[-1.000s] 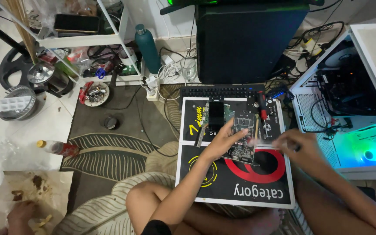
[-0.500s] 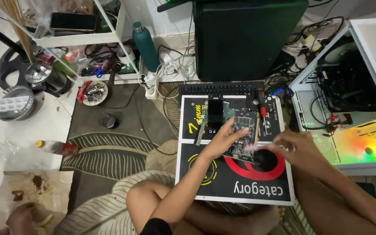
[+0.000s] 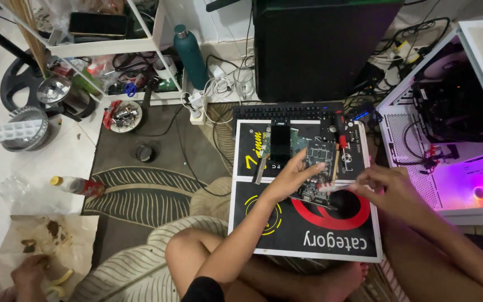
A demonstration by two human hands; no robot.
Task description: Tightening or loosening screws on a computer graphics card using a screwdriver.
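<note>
Circuit board (image 3: 318,173), flat and dark green with small components across its face, lies tilted on a glossy black printed board (image 3: 303,223) that serves as the surface over the person's legs. Left hand (image 3: 293,176) grips the circuit board at its 9 o'clock edge, fingers curled over the top, thumb below. Right hand (image 3: 384,187) sits at 3 o'clock of the circuit board, fingers pinched closed on a thin pale tool (image 3: 334,188) whose tip touches the board's lower right corner; what kind of tool cannot be told.

At 11 o'clock of the circuit board, a narrow black rectangular part (image 3: 279,144) lies upright on the surface. At 1 o'clock, a red-handled screwdriver (image 3: 341,130). A black keyboard (image 3: 289,111) runs along the surface's 12 o'clock edge, touching it.

Beyond the keyboard stands a matte black computer tower (image 3: 320,47). At 3 o'clock, an open white computer case (image 3: 448,134), perforated metal panel, lit purple-pink inside. At 10 o'clock, a teal metal bottle (image 3: 190,56), cylindrical, beside a white wire shelf (image 3: 113,45). Leaf-patterned rug (image 3: 141,190) covers the floor at 9 o'clock. Another person's hand (image 3: 29,274) at 8 o'clock, well apart.
</note>
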